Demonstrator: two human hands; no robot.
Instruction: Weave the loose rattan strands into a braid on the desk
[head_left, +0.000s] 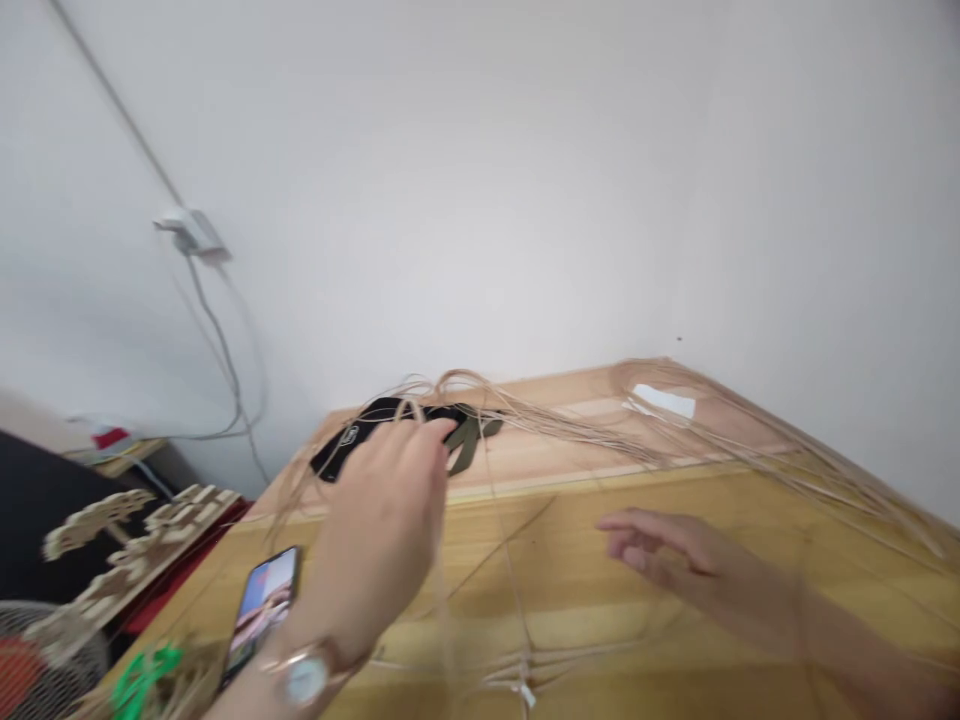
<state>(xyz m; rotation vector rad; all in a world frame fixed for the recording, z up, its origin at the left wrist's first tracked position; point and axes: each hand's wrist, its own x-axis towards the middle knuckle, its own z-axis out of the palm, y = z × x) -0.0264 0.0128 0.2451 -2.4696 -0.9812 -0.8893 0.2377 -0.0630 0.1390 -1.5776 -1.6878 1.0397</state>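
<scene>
my left hand (394,490) is curled, can't tell if it's gripping the tan strands (555,425) around it, right hand (664,550) loosely half-open, wooden table (645,690) below it

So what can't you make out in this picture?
All in the head view:
- Left hand: its back hides the fingertips, so I can't tell what they grip.
- Right hand: finger edges blurred.
- Black item: partly behind the left hand; its label is too small to read.
- Watch: dial too blurred to read.
- Green item: cut off by the bottom edge.
</scene>
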